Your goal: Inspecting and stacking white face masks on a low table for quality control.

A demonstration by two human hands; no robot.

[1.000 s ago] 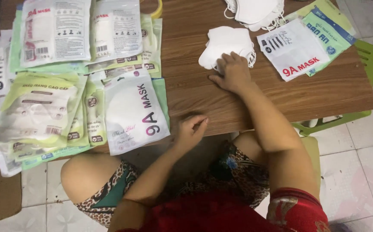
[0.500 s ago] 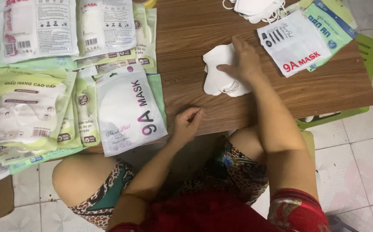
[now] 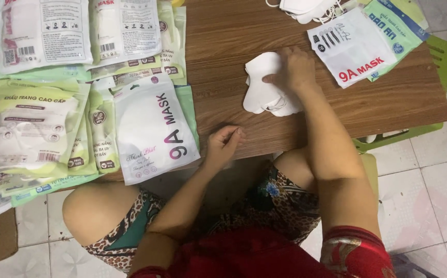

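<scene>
My right hand lies flat on a small stack of white face masks in the middle of the brown wooden table, fingers pressing on its upper edge. My left hand rests at the table's near edge with its fingers curled and nothing in it. It sits just right of a white printed mask pouch, not touching it.
Several filled mask pouches, white and green, cover the left part of the table. More white masks and empty pouches lie at the far right. A green stool stands under the table's right edge. Tiled floor lies below.
My right hand has dragged the stack of white masks nearer to me across the table. My left hand has stayed at the near edge.
</scene>
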